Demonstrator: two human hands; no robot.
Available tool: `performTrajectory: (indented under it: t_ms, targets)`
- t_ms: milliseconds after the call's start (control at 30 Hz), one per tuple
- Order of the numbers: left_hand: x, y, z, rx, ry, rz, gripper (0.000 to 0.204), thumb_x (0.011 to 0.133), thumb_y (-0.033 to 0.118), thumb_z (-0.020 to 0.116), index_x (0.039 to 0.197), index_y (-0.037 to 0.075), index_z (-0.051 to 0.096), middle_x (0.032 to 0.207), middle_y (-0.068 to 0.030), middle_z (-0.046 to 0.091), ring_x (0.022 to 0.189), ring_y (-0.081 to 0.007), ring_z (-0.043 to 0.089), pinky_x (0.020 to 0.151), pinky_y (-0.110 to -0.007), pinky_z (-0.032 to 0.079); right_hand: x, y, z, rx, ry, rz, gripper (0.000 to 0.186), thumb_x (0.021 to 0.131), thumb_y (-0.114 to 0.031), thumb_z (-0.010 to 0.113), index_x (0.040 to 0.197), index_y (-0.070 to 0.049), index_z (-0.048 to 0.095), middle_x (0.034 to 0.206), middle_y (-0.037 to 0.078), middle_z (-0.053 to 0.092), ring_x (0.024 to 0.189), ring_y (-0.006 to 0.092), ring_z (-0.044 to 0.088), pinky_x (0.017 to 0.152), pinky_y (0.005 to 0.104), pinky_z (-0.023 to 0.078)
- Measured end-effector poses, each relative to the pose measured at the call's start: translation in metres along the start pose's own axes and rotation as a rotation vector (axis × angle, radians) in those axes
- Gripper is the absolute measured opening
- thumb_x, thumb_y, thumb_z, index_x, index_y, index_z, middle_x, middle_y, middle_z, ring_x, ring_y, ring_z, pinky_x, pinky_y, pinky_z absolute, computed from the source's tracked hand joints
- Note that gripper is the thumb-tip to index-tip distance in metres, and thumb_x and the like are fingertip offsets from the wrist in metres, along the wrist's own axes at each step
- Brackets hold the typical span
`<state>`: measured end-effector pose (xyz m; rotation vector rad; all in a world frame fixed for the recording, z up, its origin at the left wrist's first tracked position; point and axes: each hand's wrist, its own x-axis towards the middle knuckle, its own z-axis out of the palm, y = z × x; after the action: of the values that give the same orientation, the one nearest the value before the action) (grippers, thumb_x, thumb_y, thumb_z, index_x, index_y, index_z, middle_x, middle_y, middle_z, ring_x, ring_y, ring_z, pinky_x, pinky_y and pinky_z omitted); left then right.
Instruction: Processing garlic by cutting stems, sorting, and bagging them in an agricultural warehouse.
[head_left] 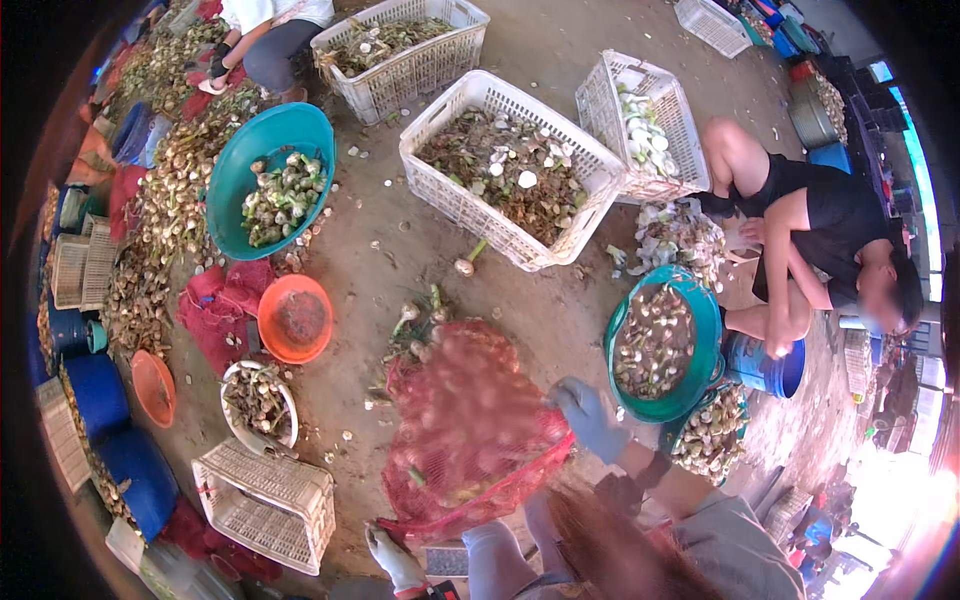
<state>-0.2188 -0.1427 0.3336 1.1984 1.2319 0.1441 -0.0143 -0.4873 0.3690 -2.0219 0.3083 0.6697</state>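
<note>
A red mesh bag filled with garlic-like bulbs lies on the ground in front of me. My right hand, in a blue-grey glove, is closed on the bag's right edge. At its lower left corner, my left hand in a pale glove is closed on the mesh, with its fingertips partly hidden. Loose bulbs with green stalks spill past the bag's far end. One more stalked bulb lies farther off.
Left stand an orange basin, a white bowl, a tipped white crate and a teal tub. White crates holding trimmings stand ahead. A seated co-worker sits right, by another teal tub and a blue bucket.
</note>
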Motion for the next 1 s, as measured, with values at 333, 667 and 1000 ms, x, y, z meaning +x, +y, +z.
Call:
performTrajectory:
  t_ms: [333,667,1000]
  targets:
    - [-0.037,-0.013,0.016,-0.080,-0.136,-0.060,0.021,0.097,0.032,0.046,0.087,0.013,0.047,0.080,0.0031,0.042,0.074,-0.0089,0.041,0.068,-0.024,0.038,0.013,0.064,-0.009,0.321,0.133,0.033,0.020,0.093,-0.012,0.048,0.106,-0.004,0.059,0.081,0.002,0.059,0.076,0.0102,0.054,0.068,0.0264,0.046]
    - [-0.017,0.027,0.058,-0.061,-0.206,-0.083,0.019,0.095,0.028,0.047,0.083,0.014,0.046,0.082,0.0038,0.042,0.074,-0.0075,0.040,0.066,-0.025,0.037,-0.071,0.128,-0.050,-0.720,-0.005,-0.205,0.047,0.083,-0.012,0.054,0.129,-0.012,0.045,0.119,0.015,0.055,0.113,0.0292,0.051,0.093,0.0388,0.044]
    - [0.024,0.031,0.062,0.148,-0.302,0.076,0.025,0.097,0.034,0.045,0.097,0.010,0.051,0.086,0.0011,0.047,0.080,-0.0105,0.047,0.071,-0.026,0.042,-0.058,0.145,-0.029,-0.285,0.087,-0.276,0.028,0.086,-0.028,0.059,0.106,-0.010,0.063,0.106,0.015,0.062,0.106,0.0334,0.054,0.090,0.0402,0.044]
